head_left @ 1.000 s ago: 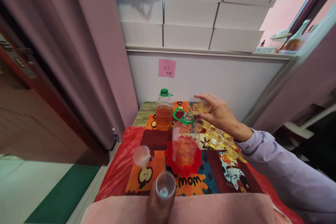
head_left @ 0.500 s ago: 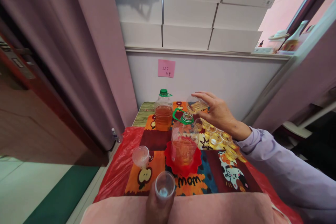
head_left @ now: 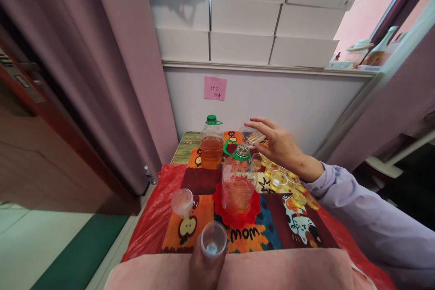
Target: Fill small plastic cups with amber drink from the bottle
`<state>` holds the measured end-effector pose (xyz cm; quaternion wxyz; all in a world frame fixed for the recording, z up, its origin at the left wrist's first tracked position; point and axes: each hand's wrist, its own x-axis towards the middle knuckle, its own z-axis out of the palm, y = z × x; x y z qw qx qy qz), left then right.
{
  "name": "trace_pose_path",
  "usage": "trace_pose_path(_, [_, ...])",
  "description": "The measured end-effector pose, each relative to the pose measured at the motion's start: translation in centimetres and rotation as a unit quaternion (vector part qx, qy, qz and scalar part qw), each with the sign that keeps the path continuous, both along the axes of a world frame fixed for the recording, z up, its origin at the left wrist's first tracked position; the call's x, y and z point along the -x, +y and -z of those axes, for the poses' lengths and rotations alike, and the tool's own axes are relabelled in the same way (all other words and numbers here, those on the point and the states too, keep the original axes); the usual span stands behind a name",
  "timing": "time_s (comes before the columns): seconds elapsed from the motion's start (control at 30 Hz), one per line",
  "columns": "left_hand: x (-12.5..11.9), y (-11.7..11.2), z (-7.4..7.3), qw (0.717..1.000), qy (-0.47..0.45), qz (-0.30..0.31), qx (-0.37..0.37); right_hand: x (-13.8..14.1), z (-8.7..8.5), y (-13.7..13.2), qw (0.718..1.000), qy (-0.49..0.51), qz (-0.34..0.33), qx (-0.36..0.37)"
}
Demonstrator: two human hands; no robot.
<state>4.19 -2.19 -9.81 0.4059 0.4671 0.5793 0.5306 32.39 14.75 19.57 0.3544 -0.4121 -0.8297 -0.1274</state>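
Observation:
My right hand (head_left: 280,147) grips a clear plastic cup (head_left: 250,137), tilted over the mouth of an uncapped plastic jug (head_left: 239,186). The jug has a green handle ring, holds amber liquid and stands in a red scalloped dish (head_left: 253,210). At the near edge, my left hand (head_left: 206,265) is wrapped around an upright clear cup (head_left: 214,239). Another clear cup (head_left: 182,202) stands on the mat, left of the jug. Under my right forearm are several cups of yellow liquid (head_left: 279,180), some partly hidden by it.
A second jug (head_left: 212,149) with a green cap and amber liquid stands at the back left. A patterned mat (head_left: 204,181) and red plastic sheet (head_left: 146,226) cover the table; a pink cloth (head_left: 272,269) lies along its front. White boxes (head_left: 244,16) are stacked on the ledge behind.
The cup in my right hand has tipped further toward the jug's mouth, and less liquid shows in it. My left hand and its cup have stayed in place.

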Motion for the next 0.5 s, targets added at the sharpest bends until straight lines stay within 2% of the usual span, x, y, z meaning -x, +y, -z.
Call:
trace_pose_path(0.13, [0.0,0.0,0.3,1.0,0.009,0.0,0.0,0.3,0.0,-0.2,0.998,-0.053,-0.002,-0.036])
trace_pose_path(0.23, [0.0,0.0,0.0,1.0,0.022,-0.004,-0.006,0.7,-0.1,-0.3,0.992,-0.101,-0.005,-0.08])
trace_pose_path(0.4, [-0.5,-0.2,-1.9,0.999,0.04,-0.007,-0.001,0.9,-0.5,-0.5,0.98,-0.147,-0.015,-0.135])
trace_pose_path(0.5, [-1.2,-0.4,-3.5,0.999,0.053,-0.004,0.005,0.8,-0.3,-1.7,0.987,-0.09,0.009,-0.131])
